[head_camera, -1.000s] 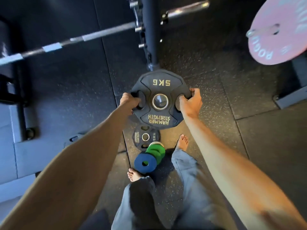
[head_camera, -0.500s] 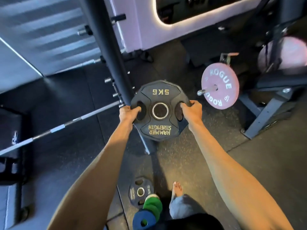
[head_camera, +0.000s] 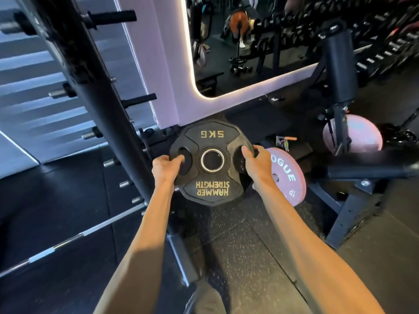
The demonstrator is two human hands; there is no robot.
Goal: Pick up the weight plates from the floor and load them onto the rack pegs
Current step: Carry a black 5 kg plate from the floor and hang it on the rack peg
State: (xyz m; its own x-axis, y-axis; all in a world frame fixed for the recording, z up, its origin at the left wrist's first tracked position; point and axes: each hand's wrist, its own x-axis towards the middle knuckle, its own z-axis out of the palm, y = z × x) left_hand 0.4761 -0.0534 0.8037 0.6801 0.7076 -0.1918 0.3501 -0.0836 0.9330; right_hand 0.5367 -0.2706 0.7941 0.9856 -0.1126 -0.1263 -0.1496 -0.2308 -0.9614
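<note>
The black 5 kg plate (head_camera: 212,165) was held off the floor beside the rack post (head_camera: 90,91), gripped at its 2 side openings by the left hand (head_camera: 166,167) and right hand (head_camera: 256,164). If tilted, its centre hole could be jammed on a peg (head_camera: 140,101)

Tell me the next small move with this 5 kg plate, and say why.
Probably raise the 5 kg plate up and left, lining its centre hole with the bare black peg on the rack upright. The left hand and right hand grip its side holes, and it hangs below that peg, on none yet.
</note>
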